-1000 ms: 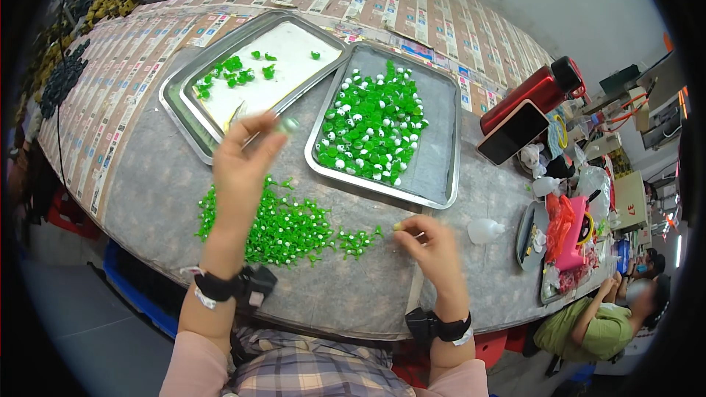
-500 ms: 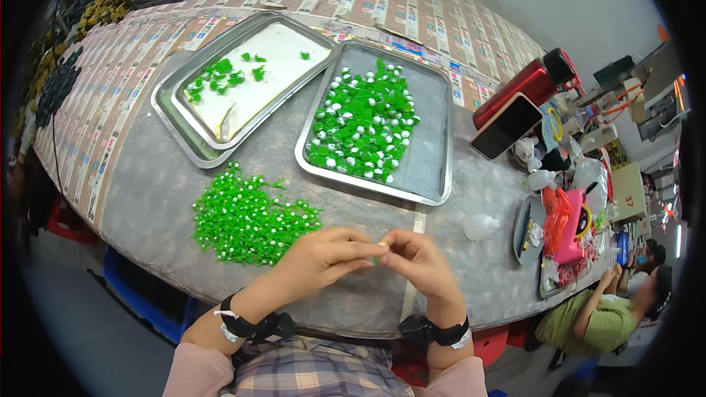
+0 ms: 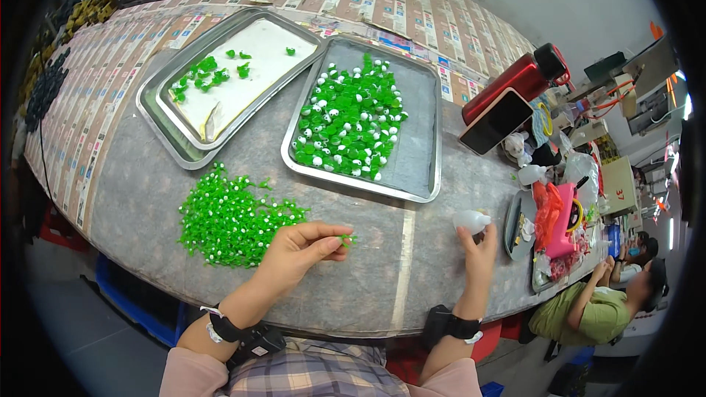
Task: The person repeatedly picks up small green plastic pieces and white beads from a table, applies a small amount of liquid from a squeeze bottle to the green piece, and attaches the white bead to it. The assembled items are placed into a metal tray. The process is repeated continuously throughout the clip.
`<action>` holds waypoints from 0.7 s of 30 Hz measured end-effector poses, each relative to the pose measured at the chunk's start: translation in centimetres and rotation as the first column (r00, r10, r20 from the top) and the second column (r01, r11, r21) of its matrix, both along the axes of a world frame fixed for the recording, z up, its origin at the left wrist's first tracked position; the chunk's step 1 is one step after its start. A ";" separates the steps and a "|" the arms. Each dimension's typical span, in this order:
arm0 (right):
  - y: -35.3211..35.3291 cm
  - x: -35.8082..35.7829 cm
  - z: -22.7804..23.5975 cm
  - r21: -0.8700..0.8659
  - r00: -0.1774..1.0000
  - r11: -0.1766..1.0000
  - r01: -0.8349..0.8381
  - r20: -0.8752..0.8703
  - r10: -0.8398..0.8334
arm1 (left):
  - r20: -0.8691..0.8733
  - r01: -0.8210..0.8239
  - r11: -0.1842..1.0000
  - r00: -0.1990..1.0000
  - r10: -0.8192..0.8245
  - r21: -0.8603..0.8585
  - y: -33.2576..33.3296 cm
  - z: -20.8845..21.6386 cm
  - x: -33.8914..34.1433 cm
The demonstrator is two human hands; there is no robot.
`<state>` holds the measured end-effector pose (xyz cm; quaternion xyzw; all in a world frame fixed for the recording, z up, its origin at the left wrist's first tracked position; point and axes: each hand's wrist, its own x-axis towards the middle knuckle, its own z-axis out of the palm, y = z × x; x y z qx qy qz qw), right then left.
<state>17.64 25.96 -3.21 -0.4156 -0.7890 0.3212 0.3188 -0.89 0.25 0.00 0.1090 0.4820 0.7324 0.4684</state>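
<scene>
Change since the earlier frame: the two hands, then joined at the near edge, have parted; the right hand has gone out to the small bottle, the left hand stays near the loose pile with a green piece.

Item 1. Tabletop [image 3: 147, 198], grey cloth over a sheet of printed paper.

Item 2. Stacked steel trays [image 3: 151, 114], far left, the upper one lined white and carrying a few scattered green pieces [image 3: 209, 73].

Item 3. Loose pile of green pieces with white dots [image 3: 224, 220], on the cloth, near side of the stacked trays and just left of the left hand.

Item 4. Left hand [image 3: 298, 250], grip pinched, thumb and fingertips closed on one small green piece [image 3: 346, 239] held just above the cloth.

Item 5. Single steel tray [image 3: 419, 132], centre, holding a dense spread of finished green-and-white pieces [image 3: 349, 121] toward its left half.

Item 6. Right hand [image 3: 479, 250], fingers raised and curled about a small white squeeze bottle [image 3: 471, 220]; the grip looks closed on the bottle's lower part.

Item 7. Dark phone [image 3: 495, 122] leaning against a red flask [image 3: 515, 81], far right of the single tray.

Item 8. Small tray of pink and red oddments [image 3: 555, 213], right edge.

Item 9. Another person in a green top [image 3: 581, 312], seated lower right, apart from the tabletop.
</scene>
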 end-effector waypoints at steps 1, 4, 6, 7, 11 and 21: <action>0.3 0.0 -0.2 -0.030 0.998 0.999 -0.044 0.036 0.045 | 0.013 0.004 1.000 1.000 -0.004 0.008 0.0 0.0 -0.1; -1.9 -2.0 1.6 -0.179 0.962 0.972 -0.154 -0.251 0.106 | 0.066 0.016 1.000 0.998 -0.017 0.025 0.0 -0.5 -0.4; -5.4 -4.1 5.3 -0.268 0.869 0.936 -0.228 -0.489 0.072 | 0.130 0.039 0.999 0.991 -0.043 0.033 -0.4 -0.8 -0.7; -6.7 -4.8 6.6 -0.251 0.876 0.941 -0.226 -0.475 0.083 | 0.173 0.019 0.999 0.985 -0.026 0.041 -0.6 -0.9 -0.8; -9.0 -5.5 8.1 -0.072 0.839 0.982 -0.175 -0.533 0.111 | 0.285 -0.022 0.996 0.959 -0.003 0.085 -0.6 -0.8 -0.8; -13.1 -9.2 7.8 0.138 0.782 0.964 -0.229 -0.563 0.266 | 0.331 -0.026 0.991 0.943 -0.020 0.134 -0.7 -1.1 -0.9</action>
